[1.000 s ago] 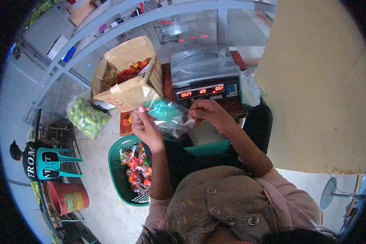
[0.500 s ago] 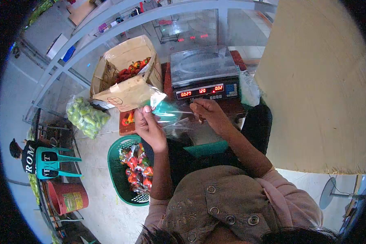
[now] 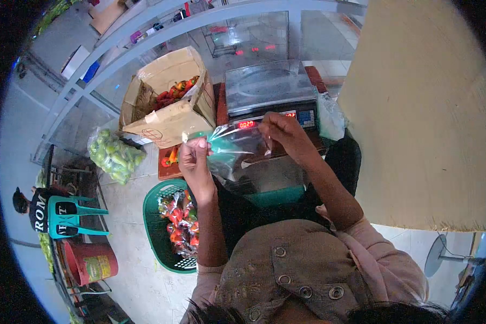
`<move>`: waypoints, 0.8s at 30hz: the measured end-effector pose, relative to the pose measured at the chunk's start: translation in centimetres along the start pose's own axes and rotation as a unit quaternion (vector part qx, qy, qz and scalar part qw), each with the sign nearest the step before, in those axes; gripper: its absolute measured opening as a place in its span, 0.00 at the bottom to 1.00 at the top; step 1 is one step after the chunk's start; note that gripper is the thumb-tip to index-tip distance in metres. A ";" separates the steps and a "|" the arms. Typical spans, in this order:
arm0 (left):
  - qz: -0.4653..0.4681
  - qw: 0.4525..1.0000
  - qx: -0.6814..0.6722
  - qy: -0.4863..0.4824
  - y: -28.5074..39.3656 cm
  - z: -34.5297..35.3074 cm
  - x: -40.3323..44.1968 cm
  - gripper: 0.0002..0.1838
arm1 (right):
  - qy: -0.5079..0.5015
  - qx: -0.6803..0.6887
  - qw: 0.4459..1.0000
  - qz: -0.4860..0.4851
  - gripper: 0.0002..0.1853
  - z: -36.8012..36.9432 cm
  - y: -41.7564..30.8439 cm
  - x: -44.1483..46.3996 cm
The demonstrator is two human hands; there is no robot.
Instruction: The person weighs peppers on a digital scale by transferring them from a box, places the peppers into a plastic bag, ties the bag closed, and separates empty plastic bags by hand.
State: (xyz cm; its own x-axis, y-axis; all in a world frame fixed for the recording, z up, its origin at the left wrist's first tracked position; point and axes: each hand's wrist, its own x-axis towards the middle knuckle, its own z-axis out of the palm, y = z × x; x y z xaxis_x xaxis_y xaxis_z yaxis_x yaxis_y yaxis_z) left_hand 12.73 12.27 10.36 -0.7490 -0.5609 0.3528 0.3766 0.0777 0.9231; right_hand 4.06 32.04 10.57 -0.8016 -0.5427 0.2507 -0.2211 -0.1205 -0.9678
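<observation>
A clear plastic bag (image 3: 228, 146) is stretched between my two hands. My left hand (image 3: 194, 162) pinches its left end, just below the front flap of the cardboard box (image 3: 170, 125). The fingers of my right hand (image 3: 282, 132) are closed on the bag's other side, in front of the digital scale (image 3: 270, 89). That hand covers part of the scale's red display. The box holds red peppers (image 3: 175, 93). Bagged peppers (image 3: 181, 224) lie in a green basket (image 3: 152, 232) below my left hand.
A bag of green peppers (image 3: 115, 155) lies on the floor at left. Beyond it are a person (image 3: 38, 208) on a teal chair (image 3: 65, 216) and a red bucket (image 3: 92, 262). A large tan board (image 3: 421, 124) stands at right.
My right hand has moved up over the scale's display, pulling the bag's right side with it. My left hand has shifted only slightly and keeps its pinch.
</observation>
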 end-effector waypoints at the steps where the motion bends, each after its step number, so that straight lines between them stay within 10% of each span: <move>1: -0.003 1.000 0.004 -0.001 -0.1 -0.1 -0.1 0.08 | -0.003 0.000 1.000 0.018 0.12 0.0 -0.4 -0.1; 12: -0.024 1.000 -0.011 -0.008 0.8 0.3 -0.5 0.13 | 0.013 0.167 0.986 -0.006 0.10 -0.4 -0.2 0.1; 24: 0.007 0.998 0.059 -0.011 0.7 1.7 -1.5 0.13 | -0.152 0.058 0.983 0.085 0.11 2.7 -1.1 1.1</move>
State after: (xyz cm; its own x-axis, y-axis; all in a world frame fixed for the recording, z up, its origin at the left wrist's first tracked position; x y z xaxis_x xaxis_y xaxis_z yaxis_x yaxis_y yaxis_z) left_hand 13.19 14.61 10.69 -0.7566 -0.5404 0.3681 0.3217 0.1825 0.9291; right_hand 4.92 29.38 11.85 -0.6142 -0.7848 0.0827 -0.0194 -0.0897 -0.9958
